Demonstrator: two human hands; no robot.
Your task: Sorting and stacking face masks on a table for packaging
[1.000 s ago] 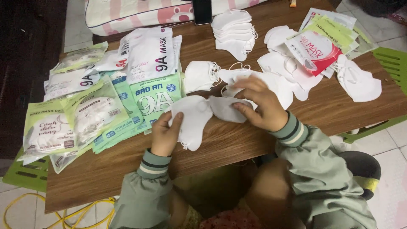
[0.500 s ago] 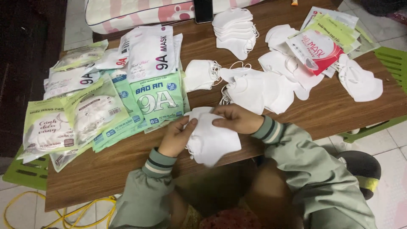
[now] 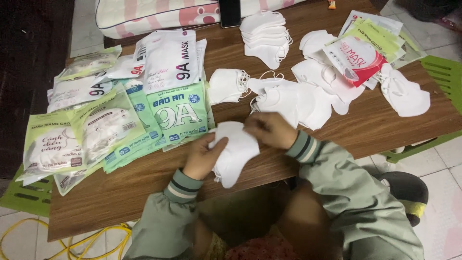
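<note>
Both your hands are on one white face mask (image 3: 235, 153), held just over the near edge of the wooden table (image 3: 365, 125). Your left hand (image 3: 204, 155) grips the mask's left side, fingers curled and pinched shut on the fabric, thumb on top. Your right hand (image 3: 270, 130) clamps the mask's upper right corner, fingers closed together over it. The mask hangs folded, its lower point dipping past the table edge toward your lap.

Just beyond your right hand: a loose heap of white masks (image 3: 298, 98), overlapping, ear loops trailing. A single folded mask (image 3: 226, 85) lies just left of that heap. Farther back, a neat stack of masks (image 3: 267, 38), near the far edge. To the far right, one mask (image 3: 403, 95) lies apart from the rest.

Left of your hands: a spread of green packets (image 3: 175, 115), fanned and overlapping, with pale green packets (image 3: 72, 137) at the far left reaching over the table's edge. White packets (image 3: 168, 60) lie behind them. At right rear, a red-and-white packet (image 3: 356, 58) sits atop other packets and masks.

Green striped-cuff sleeves cover both your arms. Yellow cable (image 3: 72, 240) runs on the floor at lower left.
</note>
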